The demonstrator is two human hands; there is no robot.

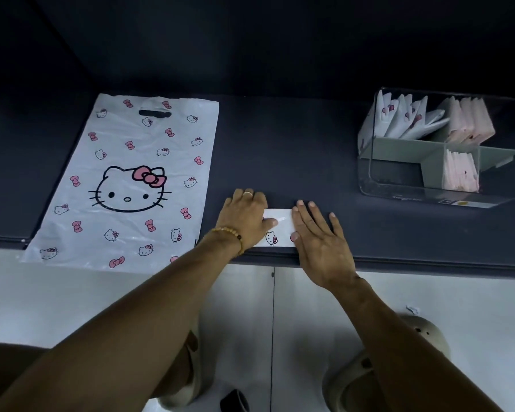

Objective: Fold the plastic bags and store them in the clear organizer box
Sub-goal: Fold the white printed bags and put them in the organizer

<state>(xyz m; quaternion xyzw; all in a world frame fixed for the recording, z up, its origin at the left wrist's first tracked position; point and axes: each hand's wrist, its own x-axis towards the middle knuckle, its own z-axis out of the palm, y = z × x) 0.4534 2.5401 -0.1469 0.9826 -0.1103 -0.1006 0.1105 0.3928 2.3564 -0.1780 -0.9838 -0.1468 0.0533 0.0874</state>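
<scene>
Pressing a half-folded bag flat, lower centre of the frame.

Folded plastic bag (278,227) at the near edge of the dark surface (280,150), pinned under both palms: left hand (246,217) and right hand (318,236) flat and spread, no closed grip on either. Seemingly mid-task: several folded bags standing in the clear organizer box (440,147) at upper right, one unfolded bag (131,179) lying flat at left, yet to be done. Bag ends hidden beneath the hands; fold count impossible to judge. Box's front compartment hard to make out.
</scene>
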